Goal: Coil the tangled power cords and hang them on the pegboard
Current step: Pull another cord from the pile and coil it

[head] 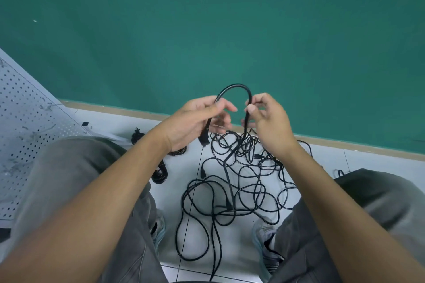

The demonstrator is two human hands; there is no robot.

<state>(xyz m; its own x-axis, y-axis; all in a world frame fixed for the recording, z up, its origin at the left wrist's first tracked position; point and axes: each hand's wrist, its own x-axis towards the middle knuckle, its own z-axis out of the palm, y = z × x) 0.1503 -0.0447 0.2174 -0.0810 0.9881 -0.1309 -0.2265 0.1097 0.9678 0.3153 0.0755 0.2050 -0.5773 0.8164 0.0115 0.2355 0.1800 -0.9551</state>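
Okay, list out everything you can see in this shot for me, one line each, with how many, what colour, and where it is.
tangled cords: one pile, exact number cannot be told, black, on the floor between the feet
held cord: one, black, arched between both hands above the pile, its plug hanging below the left hand
coiled cords: at least two bundles, black, on the floor left of the pile, partly hidden by the left arm
pegboard: one, white, perforated, lying at the left
floor: white tiles
wall: green, ahead
shoes: two, grey, either side of the pile
trousers: grey, both knees
left hand: grips the held cord
right hand: pinches the held cord
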